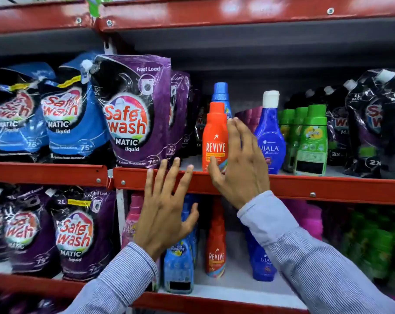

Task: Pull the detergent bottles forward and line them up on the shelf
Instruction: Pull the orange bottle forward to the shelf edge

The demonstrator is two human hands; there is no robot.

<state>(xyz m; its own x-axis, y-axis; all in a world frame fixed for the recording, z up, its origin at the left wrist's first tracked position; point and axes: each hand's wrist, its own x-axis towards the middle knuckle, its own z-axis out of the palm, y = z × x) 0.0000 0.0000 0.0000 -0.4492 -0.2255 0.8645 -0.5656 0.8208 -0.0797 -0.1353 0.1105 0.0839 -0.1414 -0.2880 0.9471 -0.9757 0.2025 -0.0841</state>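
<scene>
An orange Revive bottle [215,134] stands upright at the front edge of the middle red shelf [328,185]. My right hand [237,162] wraps around its right side, thumb across the lower label, fingers behind it. Directly behind the orange bottle stands a blue-capped bottle [220,92]. To the right are a blue Ujala bottle [270,137] and several green bottles [311,141]. My left hand [167,209] is spread open in front of the shelf lip, left of the orange bottle, holding nothing.
Purple and blue Safe Wash pouches [133,114] fill the shelf's left part, black pouches [373,123] the right. The lower shelf holds more pouches [74,232], a second Revive bottle [216,245] and blue, pink and green bottles. A red shelf [237,12] runs overhead.
</scene>
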